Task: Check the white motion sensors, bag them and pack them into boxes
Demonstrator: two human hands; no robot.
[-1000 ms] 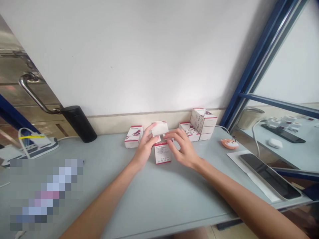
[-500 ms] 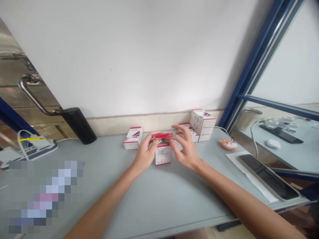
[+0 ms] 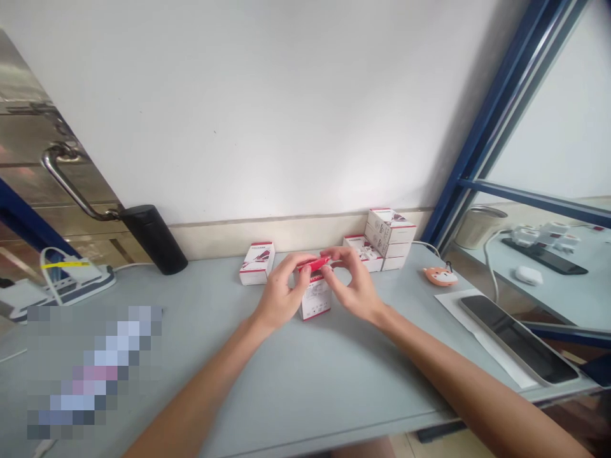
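Observation:
A small white and red cardboard box (image 3: 316, 301) stands upright on the grey table in front of me, printed text on its near face. Its red top flap (image 3: 315, 264) is tilted up, not lying flat. My left hand (image 3: 280, 291) is closed on the box's upper left, thumb on the near side and fingers behind. From the right, my right hand (image 3: 356, 287) pinches the flap's edge, its index finger curled over the top and thumb low. The fingers partly cover the opening, so what is inside cannot be seen.
Another such box (image 3: 258, 263) lies left of my hands. Several more are stacked (image 3: 390, 238) by the wall. A black bottle (image 3: 155, 238) and a power strip (image 3: 71, 286) stand left. At right are an orange animal-shaped case (image 3: 440, 276) and a phone (image 3: 518, 339) on paper.
My right fingers have closed in from spread to pinching the flap. The flap is tilted more, its right side higher, and the box has turned slightly. The view has shifted a little.

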